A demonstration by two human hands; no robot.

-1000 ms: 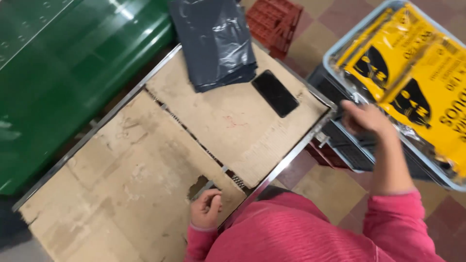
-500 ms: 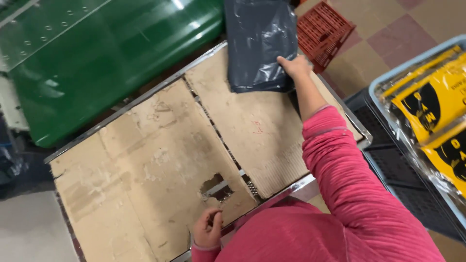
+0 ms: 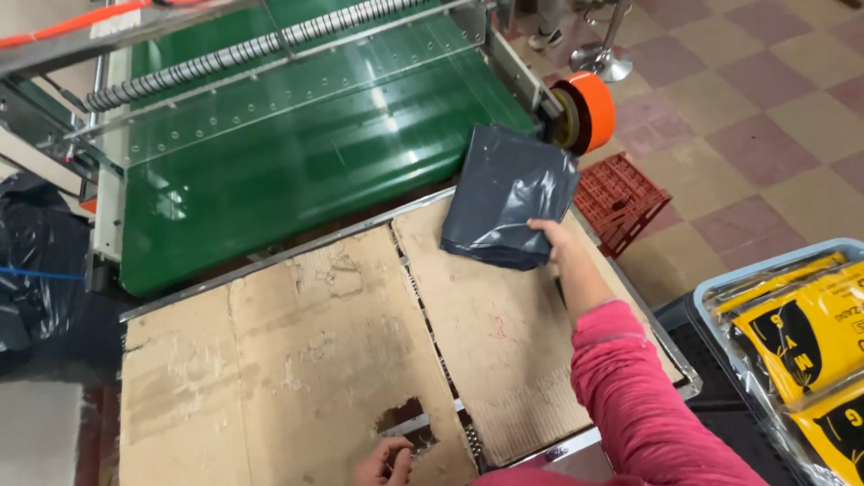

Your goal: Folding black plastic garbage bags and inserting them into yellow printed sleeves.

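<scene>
My right hand (image 3: pixel 551 241) grips the near edge of a stack of dark grey plastic mailer bags (image 3: pixel 510 194) at the far right corner of a table covered with worn cardboard (image 3: pixel 297 360). The pink sleeve of that arm stretches across the right cardboard sheet. My left hand (image 3: pixel 385 463) rests at the table's near edge, fingers curled beside a torn hole in the cardboard; whether it holds anything is unclear.
A green conveyor belt (image 3: pixel 297 135) with a roller runs behind the table. An orange tape roll (image 3: pixel 587 110) sits at its end, a red plastic crate (image 3: pixel 619 200) on the tiled floor beside it. A bin of yellow packets (image 3: pixel 801 333) stands right; black bags left.
My right hand left the bin of yellow packets, reached across the table and took hold of the grey bags. The view has tilted up toward the conveyor. The left hand stayed put.
</scene>
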